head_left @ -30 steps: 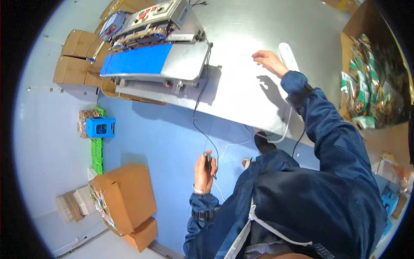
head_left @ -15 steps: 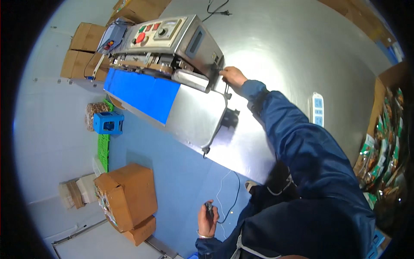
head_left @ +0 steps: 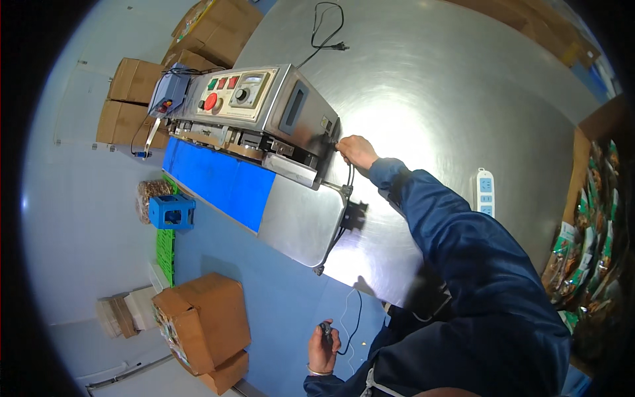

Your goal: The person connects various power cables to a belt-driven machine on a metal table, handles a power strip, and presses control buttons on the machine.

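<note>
A steel sealing machine [head_left: 299,122] with a blue conveyor belt [head_left: 215,178] lies along the left part of the metal table. My right hand [head_left: 358,153] reaches to its near end panel, fingers pinched on a black cord connector [head_left: 335,143] at the panel. Black cords hang below that hand, past the metal end plate [head_left: 304,221]. Low, beyond the table's edge, my left hand [head_left: 321,354] is closed around a small dark grey piece [head_left: 326,331] with a black cord [head_left: 358,324] running from it. Its exact kind is unclear.
A white power strip [head_left: 485,192] lies on the steel table [head_left: 423,59] at right. Another black plug [head_left: 340,46] rests behind the machine. Filled packets [head_left: 582,245] stand in a carton at far right. Cartons [head_left: 215,321] and a blue stool [head_left: 171,212] stand on the floor at left.
The whole view has shifted, so the machine and table sit lower in the picture. My right hand stays at the end panel; my left hand still grips the dark grey piece, slightly turned.
</note>
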